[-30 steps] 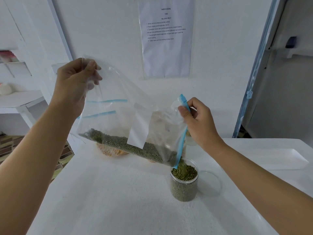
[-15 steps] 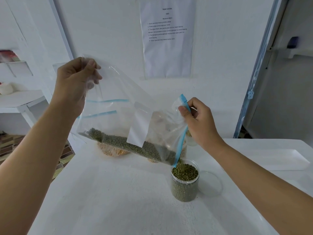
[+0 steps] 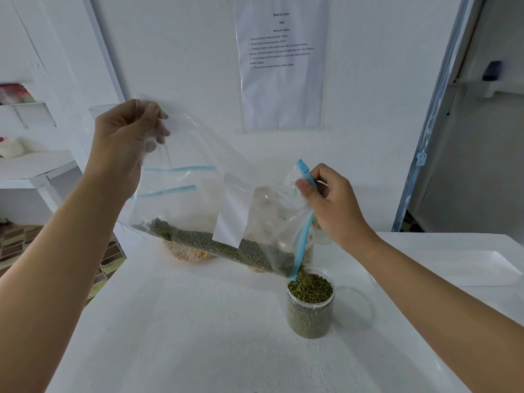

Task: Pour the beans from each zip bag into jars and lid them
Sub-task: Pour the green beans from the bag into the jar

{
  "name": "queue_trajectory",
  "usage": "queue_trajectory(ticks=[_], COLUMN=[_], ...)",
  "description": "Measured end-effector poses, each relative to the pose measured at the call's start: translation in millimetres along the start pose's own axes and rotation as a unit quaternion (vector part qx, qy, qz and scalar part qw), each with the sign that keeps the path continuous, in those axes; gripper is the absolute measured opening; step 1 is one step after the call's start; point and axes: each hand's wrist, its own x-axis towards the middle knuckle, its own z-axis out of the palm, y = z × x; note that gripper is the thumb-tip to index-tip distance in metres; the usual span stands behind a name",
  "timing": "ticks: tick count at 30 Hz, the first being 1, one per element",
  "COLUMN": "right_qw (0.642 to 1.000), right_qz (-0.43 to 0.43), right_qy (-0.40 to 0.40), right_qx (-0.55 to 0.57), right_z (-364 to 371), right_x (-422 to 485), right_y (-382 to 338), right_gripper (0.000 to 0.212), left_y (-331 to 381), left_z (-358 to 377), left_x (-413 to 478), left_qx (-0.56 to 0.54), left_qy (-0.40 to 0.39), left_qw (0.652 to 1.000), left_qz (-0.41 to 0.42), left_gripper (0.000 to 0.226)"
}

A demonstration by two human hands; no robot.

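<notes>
Overhead, both hands, left hand (image 3: 124,146) and right hand (image 3: 330,202), are pinching the tilted clear blue-zippered plastic bag (image 3: 198,194), green beans (image 3: 226,248) spilling into the round clear plastic jar (image 3: 310,316).

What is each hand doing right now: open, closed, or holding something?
Left hand: closed, gripping the raised corner of the zip bag.
Right hand: closed, pinching its blue zip edge.

Over the jar (image 3: 310,310): blocked by the tilted bag (image 3: 198,205), mouth at the rim, beans falling in. Behind: crowded by a yellow-bean bag (image 3: 188,254). Just right: a flat lid (image 3: 354,310) on the table (image 3: 184,344), a tray (image 3: 459,268) farther off. Front and left: bare tabletop, passable under the bag's raised end. Up high: left hand (image 3: 122,143) at that end, right hand (image 3: 331,205) at the mouth.
</notes>
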Motion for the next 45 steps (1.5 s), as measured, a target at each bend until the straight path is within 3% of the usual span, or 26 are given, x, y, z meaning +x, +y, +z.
queue_trajectory(ticks=[6, 17, 30, 37, 45], right_qw=[0.995, 0.994, 0.994, 0.994, 0.995], right_qz=[0.025, 0.018, 0.012, 0.001, -0.020], right_qy=[0.067, 0.030, -0.010, -0.047, -0.058], right_qx=[0.076, 0.102, 0.112, 0.103, 0.077], right_z=[-1, 21, 39, 51, 60], right_x=[2, 1, 3, 2, 3], right_y=[-6, 0, -2, -4, -4], right_gripper=[0.034, 0.035, 0.023, 0.021, 0.027], left_y=[-19, -59, -101, -117, -131], left_z=[-17, -42, -56, -64, -76], left_x=[-19, -65, -112, -136, -132], left_qx=[-0.005, -0.035, -0.043, 0.042, 0.204], left_qy=[0.046, 0.150, 0.202, 0.153, 0.053], left_qw=[0.997, 0.972, 0.934, 0.929, 0.924], left_qz=[-0.062, -0.177, -0.293, -0.334, -0.319], left_gripper=[0.029, 0.027, 0.019, 0.020, 0.023])
